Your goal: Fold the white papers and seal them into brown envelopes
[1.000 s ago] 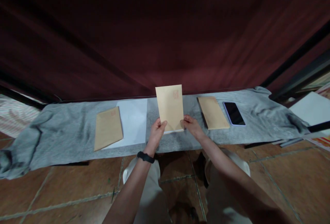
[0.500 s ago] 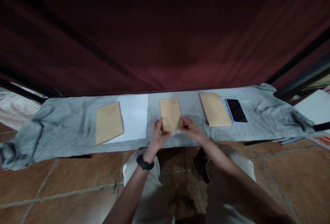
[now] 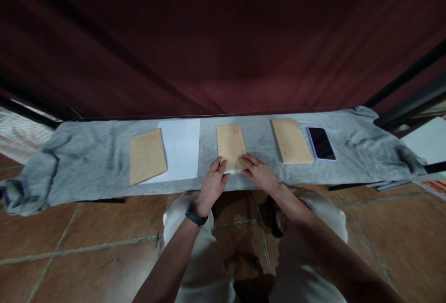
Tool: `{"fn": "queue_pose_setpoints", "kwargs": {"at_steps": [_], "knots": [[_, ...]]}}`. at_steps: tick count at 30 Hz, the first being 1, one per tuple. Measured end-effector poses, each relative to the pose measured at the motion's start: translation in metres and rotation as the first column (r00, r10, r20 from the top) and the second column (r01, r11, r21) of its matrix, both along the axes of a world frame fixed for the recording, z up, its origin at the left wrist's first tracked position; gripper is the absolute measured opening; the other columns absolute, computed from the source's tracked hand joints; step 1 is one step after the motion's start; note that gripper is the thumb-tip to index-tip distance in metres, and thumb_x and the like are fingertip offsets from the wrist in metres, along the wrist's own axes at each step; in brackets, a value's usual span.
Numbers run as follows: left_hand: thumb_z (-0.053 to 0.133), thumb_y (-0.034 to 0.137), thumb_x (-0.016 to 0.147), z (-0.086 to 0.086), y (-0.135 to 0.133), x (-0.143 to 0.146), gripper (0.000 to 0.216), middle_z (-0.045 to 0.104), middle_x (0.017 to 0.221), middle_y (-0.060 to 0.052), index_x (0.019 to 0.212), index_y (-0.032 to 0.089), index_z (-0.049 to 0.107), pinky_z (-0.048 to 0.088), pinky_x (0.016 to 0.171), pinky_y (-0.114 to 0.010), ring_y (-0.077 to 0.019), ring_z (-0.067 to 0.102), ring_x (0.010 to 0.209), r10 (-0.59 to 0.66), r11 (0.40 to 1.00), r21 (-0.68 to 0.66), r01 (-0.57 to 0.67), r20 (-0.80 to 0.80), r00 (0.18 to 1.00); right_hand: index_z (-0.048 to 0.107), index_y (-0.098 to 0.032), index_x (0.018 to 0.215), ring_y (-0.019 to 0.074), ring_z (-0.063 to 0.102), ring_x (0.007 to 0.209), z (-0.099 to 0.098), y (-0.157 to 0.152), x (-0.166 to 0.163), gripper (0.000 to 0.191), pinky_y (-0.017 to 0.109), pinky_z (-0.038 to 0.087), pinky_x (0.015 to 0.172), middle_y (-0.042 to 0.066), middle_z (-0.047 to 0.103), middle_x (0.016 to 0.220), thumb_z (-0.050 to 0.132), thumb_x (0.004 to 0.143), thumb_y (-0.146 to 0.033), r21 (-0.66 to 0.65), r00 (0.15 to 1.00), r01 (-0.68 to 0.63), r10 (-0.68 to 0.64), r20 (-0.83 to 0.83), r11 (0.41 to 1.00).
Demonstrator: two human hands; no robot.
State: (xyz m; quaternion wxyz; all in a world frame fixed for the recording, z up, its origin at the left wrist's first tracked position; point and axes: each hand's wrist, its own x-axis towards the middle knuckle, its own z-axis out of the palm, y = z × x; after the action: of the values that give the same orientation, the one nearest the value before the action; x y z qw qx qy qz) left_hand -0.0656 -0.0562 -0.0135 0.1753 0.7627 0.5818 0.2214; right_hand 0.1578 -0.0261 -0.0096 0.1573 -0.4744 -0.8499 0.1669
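Note:
In front of me a brown paper envelope (image 3: 231,142) lies on the grey cloth, with a red stamp print near its far end. A strip of white paper (image 3: 232,171) shows at its near, open end. My left hand (image 3: 213,183) grips the envelope's near left corner, fingers on top and thumb by the opening. The near right corner is held by my right hand (image 3: 259,173), its fingers resting on the top face. What the thumbs do underneath is partly hidden. A dark band (image 3: 196,214) is on my left wrist.
To the left, another brown envelope (image 3: 148,156) overlaps a white sheet (image 3: 181,149). On the right lie a thicker-looking brown envelope (image 3: 291,141) and a phone (image 3: 321,143) in a lilac case. Grey cloth (image 3: 94,154) covers the narrow bench; a dark red curtain (image 3: 223,52) hangs behind.
The middle envelope has come down flat on the cloth. My hands have shifted from its sides to over its near corners, and the white strip shows more. The view has tilted slightly.

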Motion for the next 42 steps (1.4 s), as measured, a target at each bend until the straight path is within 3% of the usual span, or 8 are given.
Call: {"fn": "queue_pose_setpoints", "kwargs": {"at_steps": [7, 13, 22, 30, 37, 42], "knots": [[0.056, 0.021, 0.094, 0.005, 0.0, 0.002, 0.045, 0.05, 0.15, -0.017, 0.138, 0.016, 0.055, 0.044, 0.113, -0.046, -0.0299, 0.049, 0.137, 0.001, 1.0, 0.006, 0.0, -0.048, 0.999, 0.054, -0.022, 0.141, 0.0268, 0.058, 0.125, 0.007, 0.0, -0.003, 0.044, 0.043, 0.048, 0.109, 0.011, 0.056, 0.144, 0.055, 0.097, -0.021, 0.078, 0.989, -0.056, 0.045, 0.143, 0.995], [0.052, 0.02, 0.096, 0.011, -0.002, 0.004, 0.041, 0.054, 0.146, -0.017, 0.137, 0.017, 0.056, 0.048, 0.108, -0.043, -0.0293, 0.054, 0.132, -0.008, 1.0, -0.018, 0.005, -0.149, 0.989, 0.057, -0.022, 0.138, 0.0284, 0.061, 0.118, 0.008, -0.001, -0.006, 0.041, 0.046, 0.048, 0.106, 0.013, 0.058, 0.141, 0.052, 0.097, -0.019, 0.061, 0.992, -0.047, 0.039, 0.124, 0.997], [0.053, 0.017, 0.096, 0.009, -0.001, 0.005, 0.035, 0.058, 0.142, -0.017, 0.13, 0.019, 0.061, 0.048, 0.106, -0.042, -0.0296, 0.057, 0.129, 0.002, 1.0, -0.005, -0.003, -0.14, 0.99, 0.059, -0.02, 0.135, 0.0278, 0.061, 0.115, 0.008, -0.002, -0.005, 0.038, 0.045, 0.048, 0.104, 0.012, 0.059, 0.139, 0.052, 0.098, -0.02, 0.081, 0.985, -0.058, 0.044, 0.164, 0.995], [0.048, 0.012, 0.095, 0.007, -0.002, 0.003, 0.04, 0.058, 0.143, -0.014, 0.132, 0.021, 0.061, 0.049, 0.108, -0.044, -0.0287, 0.056, 0.13, 0.003, 1.0, 0.005, -0.003, -0.132, 0.991, 0.061, -0.023, 0.134, 0.0246, 0.058, 0.124, 0.003, -0.004, -0.003, 0.037, 0.043, 0.044, 0.111, 0.008, 0.06, 0.141, 0.051, 0.098, -0.017, 0.061, 0.998, -0.018, 0.014, 0.066, 0.998], [0.051, 0.024, 0.096, 0.007, -0.006, 0.001, 0.038, 0.055, 0.145, -0.014, 0.133, 0.019, 0.06, 0.044, 0.114, -0.045, -0.0282, 0.05, 0.136, -0.002, 1.0, -0.006, 0.002, -0.002, 1.0, 0.061, -0.023, 0.134, 0.0245, 0.058, 0.126, 0.0, -0.008, 0.003, 0.042, 0.045, 0.045, 0.112, 0.009, 0.059, 0.144, 0.062, 0.092, -0.017, 0.036, 0.998, -0.043, 0.044, -0.036, 0.998], [0.053, 0.021, 0.095, 0.008, -0.011, 0.004, 0.036, 0.055, 0.143, -0.012, 0.131, 0.021, 0.062, 0.04, 0.117, -0.046, -0.0275, 0.046, 0.138, -0.034, 0.999, 0.016, 0.035, -0.005, 0.999, 0.064, -0.024, 0.13, 0.0233, 0.058, 0.126, 0.001, -0.009, 0.006, 0.04, 0.043, 0.045, 0.111, 0.007, 0.062, 0.14, 0.063, 0.091, -0.014, 0.017, 0.998, -0.047, 0.048, -0.037, 0.999]]}}
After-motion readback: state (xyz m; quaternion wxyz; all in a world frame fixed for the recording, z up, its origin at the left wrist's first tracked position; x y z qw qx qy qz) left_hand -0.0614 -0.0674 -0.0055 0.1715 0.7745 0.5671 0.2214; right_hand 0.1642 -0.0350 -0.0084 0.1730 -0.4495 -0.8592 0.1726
